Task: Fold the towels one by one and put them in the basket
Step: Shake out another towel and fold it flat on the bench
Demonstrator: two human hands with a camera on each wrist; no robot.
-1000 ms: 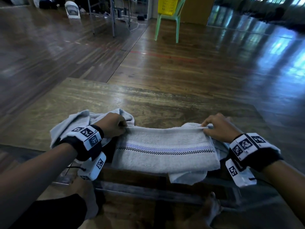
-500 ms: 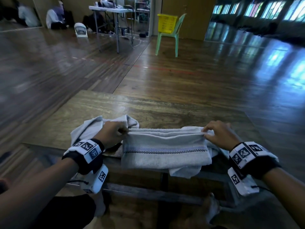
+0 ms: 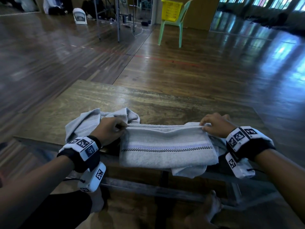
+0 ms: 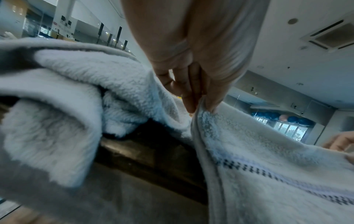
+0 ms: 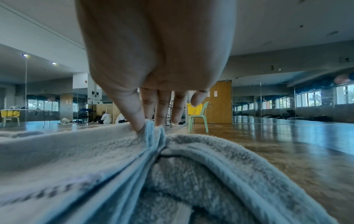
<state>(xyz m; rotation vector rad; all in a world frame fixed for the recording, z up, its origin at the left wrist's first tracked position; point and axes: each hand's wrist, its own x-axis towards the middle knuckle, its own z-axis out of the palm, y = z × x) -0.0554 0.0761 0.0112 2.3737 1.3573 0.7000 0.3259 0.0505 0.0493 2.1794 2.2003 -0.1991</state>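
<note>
A pale grey towel with a checked stripe hangs folded over the near edge of the wooden table. My left hand pinches its upper left corner between thumb and fingers. My right hand pinches the upper right corner the same way. The top hem is stretched between the two hands, slightly above the tabletop. Another crumpled grey towel lies behind my left hand, and more grey cloth bunches under my right hand. The yellow basket sits on a green chair far across the room.
The green plastic chair stands on the shiny wooden floor beyond the table. A metal-legged table with cables and a small white fan are at the far left. My bare feet rest under the table.
The head view has tilted up, showing more of the room. Both hands keep their pinch on the towel's top corners, and the hem has lifted slightly off the table.
</note>
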